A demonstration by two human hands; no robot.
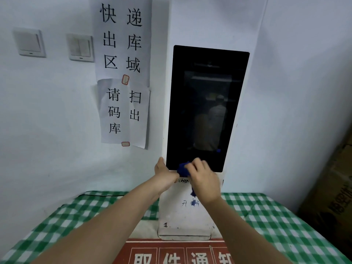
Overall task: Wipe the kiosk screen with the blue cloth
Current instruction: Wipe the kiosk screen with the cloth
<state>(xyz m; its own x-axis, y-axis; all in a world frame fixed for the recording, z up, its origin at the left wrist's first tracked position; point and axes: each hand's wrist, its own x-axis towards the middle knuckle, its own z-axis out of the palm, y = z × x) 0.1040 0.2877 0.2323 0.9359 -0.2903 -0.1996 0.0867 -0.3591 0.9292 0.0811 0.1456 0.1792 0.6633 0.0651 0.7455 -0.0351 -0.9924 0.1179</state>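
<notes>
Two bare forearms enter from the near edge and run toward the far middle of the scene, one on the left and one on the right. No sleeves show anywhere along them; both are uncovered from the near edge up to the wrists. The left hand (164,173) and the right hand (204,181) are bare too, with no gloves, rings, watch or wristband visible on either.

Parcel pickup point: wall notices (122,40) (express outbound area), self-scan kiosk (207,107), cardboard boxes (335,197).
</notes>
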